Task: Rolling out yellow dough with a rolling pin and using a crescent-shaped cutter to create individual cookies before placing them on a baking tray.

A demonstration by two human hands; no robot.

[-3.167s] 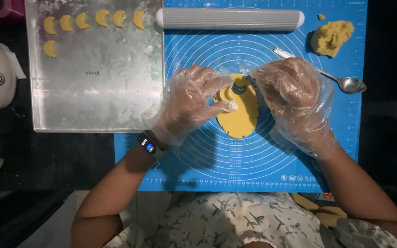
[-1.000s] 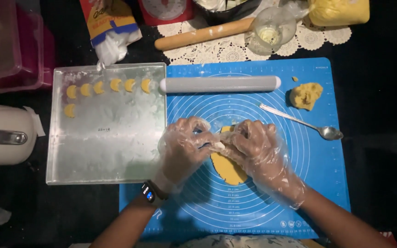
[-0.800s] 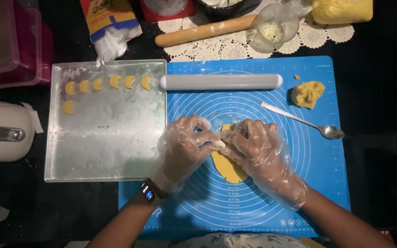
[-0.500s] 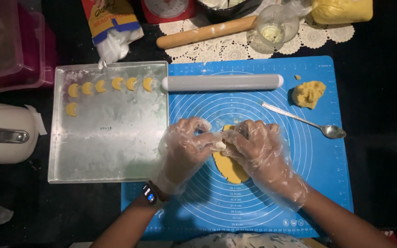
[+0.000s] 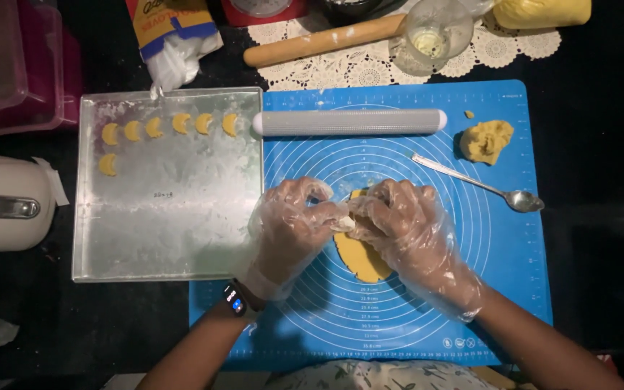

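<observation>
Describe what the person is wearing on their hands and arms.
Both the left hand and the right hand wear loose, crinkled, clear plastic gloves reaching just past the wrists. A dark wristband with a small lit screen sits on the left wrist. Forearms are bare, no sleeves.

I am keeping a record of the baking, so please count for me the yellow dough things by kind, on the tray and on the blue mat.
Small yellow crescent dough pieces on the square metal tray: 7
Flat rolled yellow dough sheet under the gloved hands: 1
Rough yellow dough lump on the blue silicone mat: 1
Total: 9
</observation>
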